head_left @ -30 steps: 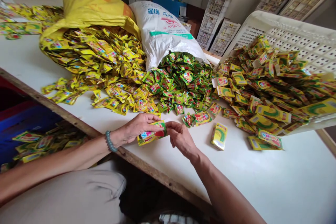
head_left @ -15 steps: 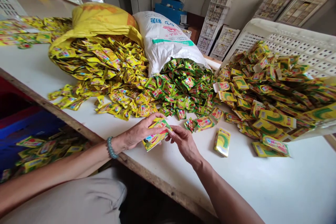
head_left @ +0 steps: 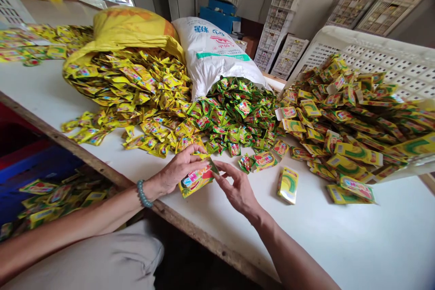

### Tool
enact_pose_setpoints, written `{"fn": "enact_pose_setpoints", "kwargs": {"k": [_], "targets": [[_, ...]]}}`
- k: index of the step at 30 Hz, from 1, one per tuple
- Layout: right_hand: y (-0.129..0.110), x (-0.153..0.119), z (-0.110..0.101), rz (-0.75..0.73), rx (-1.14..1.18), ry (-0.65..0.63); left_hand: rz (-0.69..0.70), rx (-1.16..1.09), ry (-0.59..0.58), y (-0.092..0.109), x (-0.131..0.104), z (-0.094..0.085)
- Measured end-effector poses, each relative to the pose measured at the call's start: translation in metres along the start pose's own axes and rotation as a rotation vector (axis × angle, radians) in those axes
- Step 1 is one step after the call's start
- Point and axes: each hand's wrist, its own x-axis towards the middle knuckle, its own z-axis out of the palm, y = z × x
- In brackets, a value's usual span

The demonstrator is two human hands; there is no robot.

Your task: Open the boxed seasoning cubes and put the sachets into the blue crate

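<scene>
A small yellow candy carton [head_left: 196, 182] with colourful lettering is held over the near part of the table. My left hand [head_left: 178, 171] grips it from the left, fingers over its top edge. At the carton's right end, my right hand [head_left: 239, 189] has thumb and forefinger pinched on the narrow end, where a dark green part shows. What is inside the carton is hidden. To the right, a yellow carton with a green banana picture [head_left: 288, 185] lies on the table. Just beyond my hands are loose yellow sachets [head_left: 163, 133] and green sachets [head_left: 238, 118].
A yellow sack [head_left: 136, 27] and a white sack [head_left: 217, 50] spill sachets onto the white table [head_left: 333, 240]. At right, a tipped white basket [head_left: 367, 50] pours out many cartons [head_left: 353, 122]. Below the table's left edge stands a blue crate [head_left: 23, 165] with more packets.
The carton has turned so its lettered face shows more, and it has shifted slightly left. My right hand's fingers have spread somewhat at its end.
</scene>
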Motion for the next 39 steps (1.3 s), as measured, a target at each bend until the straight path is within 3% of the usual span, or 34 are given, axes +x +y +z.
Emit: {"fn": "enact_pose_setpoints", "kwargs": {"k": [7,15,20,24,29,32,39], "targets": [[0.003,0.006,0.008,0.183,0.379,0.079,-0.007,0.062,0.011,-0.002,0.002,0.000],[0.007,0.005,-0.006,0.273,0.325,0.073,-0.040,0.100,0.002,0.002,0.002,0.001],[0.000,0.000,-0.005,0.194,0.196,-0.046,-0.018,0.096,0.030,0.005,-0.001,0.000],[-0.002,-0.003,-0.001,0.120,0.084,-0.002,0.015,0.095,0.018,0.004,0.000,-0.002],[0.004,-0.001,-0.001,0.132,0.172,0.004,0.034,0.119,-0.017,0.002,0.000,-0.005],[0.004,-0.002,-0.001,0.113,0.108,0.003,0.049,0.124,-0.026,0.003,-0.002,-0.006],[0.002,-0.015,0.009,-0.199,-0.317,-0.007,0.080,0.203,0.004,0.002,-0.003,-0.007]]}}
